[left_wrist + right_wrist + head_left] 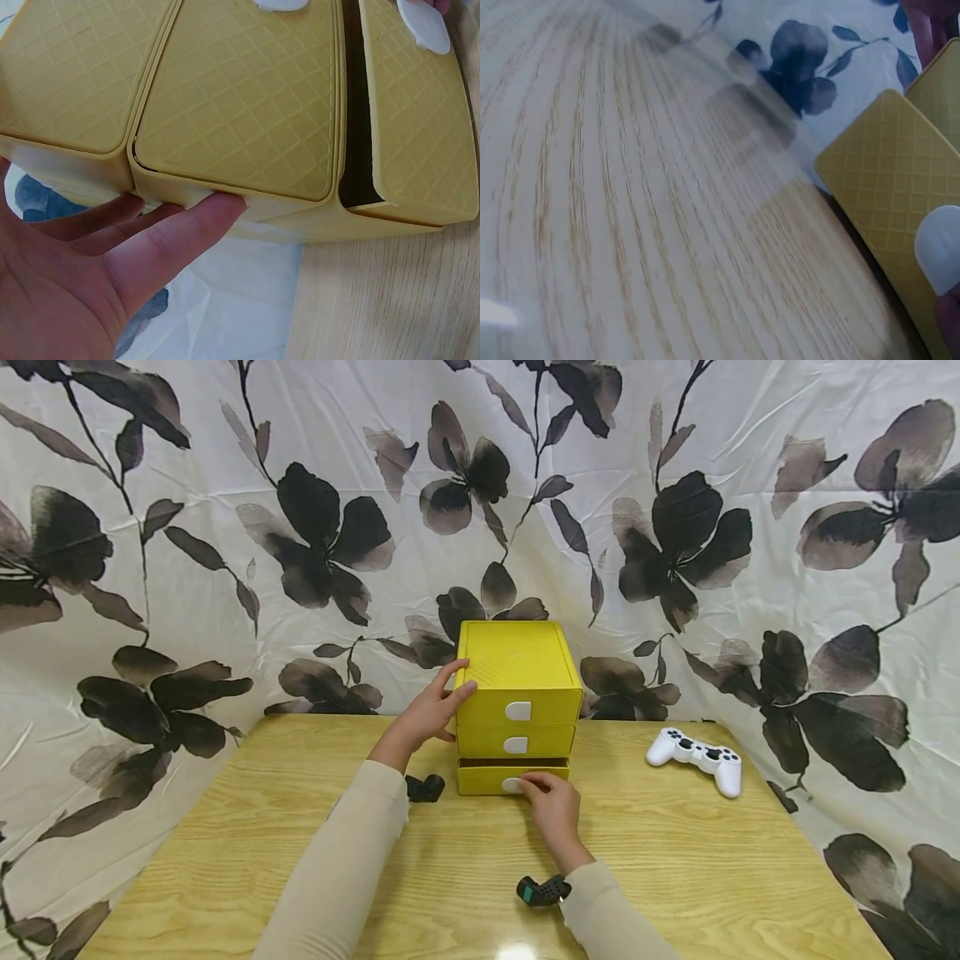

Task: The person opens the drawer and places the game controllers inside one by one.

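A yellow three-drawer box (517, 660) stands on the table, its bottom drawer (483, 777) pulled partly out. My right hand (555, 814) pinches the white tab (513, 785) of that drawer; in the right wrist view only a bit of finger shows under the tab (939, 247). My left hand (425, 714) rests against the box's left side with fingers spread and extended. In the left wrist view its fingertips touch the side edge beside the middle drawer (240, 97), and a dark gap shows behind the bottom drawer front (424, 112). The upper two drawers are closed.
A white game controller (696, 760) lies on the wooden table (637, 860) to the right of the box. Behind the table hangs a flowered cloth (570, 560). Black wrist devices show at the left wrist (425, 788) and the right wrist (543, 891).
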`<state>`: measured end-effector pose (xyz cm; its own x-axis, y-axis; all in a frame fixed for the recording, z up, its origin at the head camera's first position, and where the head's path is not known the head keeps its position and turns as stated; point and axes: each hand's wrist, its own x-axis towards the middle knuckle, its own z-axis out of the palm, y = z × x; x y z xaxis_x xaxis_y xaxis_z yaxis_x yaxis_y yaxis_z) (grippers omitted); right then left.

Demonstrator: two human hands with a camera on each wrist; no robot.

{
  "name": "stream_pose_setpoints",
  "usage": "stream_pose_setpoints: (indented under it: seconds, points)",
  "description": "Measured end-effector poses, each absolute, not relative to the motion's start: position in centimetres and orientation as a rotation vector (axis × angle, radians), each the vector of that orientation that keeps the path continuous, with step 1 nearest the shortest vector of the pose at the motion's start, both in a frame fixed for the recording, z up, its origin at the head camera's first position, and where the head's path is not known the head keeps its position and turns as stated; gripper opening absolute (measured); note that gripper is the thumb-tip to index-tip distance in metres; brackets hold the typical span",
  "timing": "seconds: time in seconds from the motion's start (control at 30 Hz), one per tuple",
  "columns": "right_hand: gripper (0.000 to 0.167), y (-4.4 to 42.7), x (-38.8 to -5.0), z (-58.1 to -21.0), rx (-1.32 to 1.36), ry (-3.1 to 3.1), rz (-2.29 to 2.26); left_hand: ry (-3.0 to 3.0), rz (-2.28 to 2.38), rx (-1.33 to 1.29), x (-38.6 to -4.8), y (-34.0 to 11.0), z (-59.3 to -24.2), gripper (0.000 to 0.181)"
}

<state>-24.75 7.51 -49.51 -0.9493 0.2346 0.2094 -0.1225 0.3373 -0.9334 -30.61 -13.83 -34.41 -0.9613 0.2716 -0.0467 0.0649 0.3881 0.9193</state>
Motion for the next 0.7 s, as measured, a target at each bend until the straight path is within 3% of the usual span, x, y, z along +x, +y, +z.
stream_pose_setpoints:
  seconds: [0.3,0.7]
  points:
    - [0.006,8.1,-24.4,-49.5,-0.050,-2.338,1.619,2.455,1.582,0.288,-27.9,-13.2,-31.8,0.061]
    - [0.007,8.6,-23.7,-49.4,0.001,-2.346,1.602,2.463,1.581,0.279,-27.8,-13.2,-31.7,0.061]
